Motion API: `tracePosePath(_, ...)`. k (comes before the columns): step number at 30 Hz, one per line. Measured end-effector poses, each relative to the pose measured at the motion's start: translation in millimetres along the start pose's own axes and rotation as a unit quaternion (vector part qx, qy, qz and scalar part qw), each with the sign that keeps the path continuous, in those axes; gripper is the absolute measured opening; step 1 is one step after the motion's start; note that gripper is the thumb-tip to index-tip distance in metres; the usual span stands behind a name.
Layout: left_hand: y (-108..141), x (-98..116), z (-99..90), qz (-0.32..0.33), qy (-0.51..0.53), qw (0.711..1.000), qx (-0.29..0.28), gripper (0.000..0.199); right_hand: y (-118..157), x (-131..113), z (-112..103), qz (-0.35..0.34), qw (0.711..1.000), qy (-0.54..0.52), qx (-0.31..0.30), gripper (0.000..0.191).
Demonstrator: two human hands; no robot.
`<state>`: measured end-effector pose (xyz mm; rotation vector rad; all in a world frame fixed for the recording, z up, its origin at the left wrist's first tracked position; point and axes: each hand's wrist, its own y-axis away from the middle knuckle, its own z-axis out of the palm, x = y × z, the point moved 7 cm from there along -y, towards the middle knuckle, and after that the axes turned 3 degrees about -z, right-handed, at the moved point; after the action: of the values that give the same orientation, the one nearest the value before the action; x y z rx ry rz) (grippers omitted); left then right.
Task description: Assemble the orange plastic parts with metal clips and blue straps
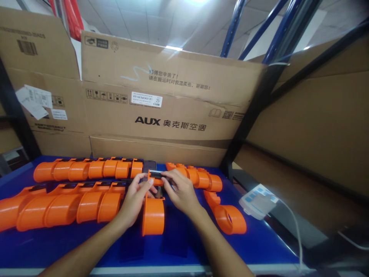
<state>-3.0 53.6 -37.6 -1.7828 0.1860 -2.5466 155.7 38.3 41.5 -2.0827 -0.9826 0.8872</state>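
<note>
Near the middle of the blue table, my left hand grips an orange plastic part by its narrow upper end, with the round cup hanging below. A black strip lies across that upper end. The fingers of my right hand press on the strip's right end. Two rows of similar orange parts with black pieces on top stand to the left. More orange parts sit behind my right hand, and a single one lies to its right.
A large cardboard sheet stands behind the blue table. At the right edge is a white device with a cable. Dark rack posts rise beside it. A dark object lies behind my hands.
</note>
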Motion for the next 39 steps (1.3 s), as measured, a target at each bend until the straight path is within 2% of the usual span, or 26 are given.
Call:
tracePosePath(4, 0, -2, 3.0, -0.014, 0.002, 1.000, -0.016, 0.053, 0, -1, 1, 0.003, 1.000, -0.007, 0.009, 0.019)
tracePosePath(10, 1, -2, 8.3, -0.022, 0.017, 0.999, -0.042, 0.036, -1, -3, 0, 0.028, 0.998, -0.054, 0.006, 0.018)
tracePosePath(14, 2, 2, 5.8, -0.027, 0.021, 0.999, -0.021, 0.029, -1, 19, -13, 0.118, 0.991, -0.051, 0.022, 0.021)
tracePosePath(16, 3, 4, 4.8, -0.033, 0.023, 0.999, -0.010, 0.025, 1, 37, -24, 0.181, 0.983, 0.009, 0.031, 0.022)
tracePosePath(18, 4, 6, 4.7, -0.035, 0.022, 0.999, -0.003, 0.021, 5, 55, -32, 0.241, 0.965, 0.104, -0.003, 0.021)
tracePosePath(21, 6, 9, 5.2, -0.037, 0.017, 0.999, 0.001, 0.020, 13, 74, -34, 0.309, 0.914, 0.234, -0.118, 0.017)
tracePosePath(23, 6, 9, 4.7, -0.040, 0.016, 0.999, 0.005, 0.021, 20, 80, -33, 0.333, 0.884, 0.270, -0.188, 0.017)
tracePosePath(25, 6, 9, 3.6, -0.042, 0.020, 0.999, 0.012, 0.023, 26, 83, -33, 0.347, 0.866, 0.268, -0.239, 0.017)
tracePosePath(29, 5, 8, 2.4, -0.048, 0.032, 0.998, 0.014, 0.025, 41, 85, -33, 0.351, 0.852, 0.194, -0.337, 0.008)
tracePosePath(33, 5, 4, 2.2, -0.059, 0.033, 0.998, 0.003, 0.027, 61, 93, -36, 0.383, 0.814, 0.149, -0.410, 0.022)
tracePosePath(35, 5, 3, 1.9, -0.061, 0.034, 0.998, -0.004, 0.027, 67, 97, -34, 0.388, 0.805, 0.143, -0.425, 0.025)
tracePosePath(39, 4, 3, 0.7, -0.056, 0.035, 0.998, -0.007, 0.025, 69, 99, -27, 0.382, 0.805, 0.144, -0.430, 0.030)
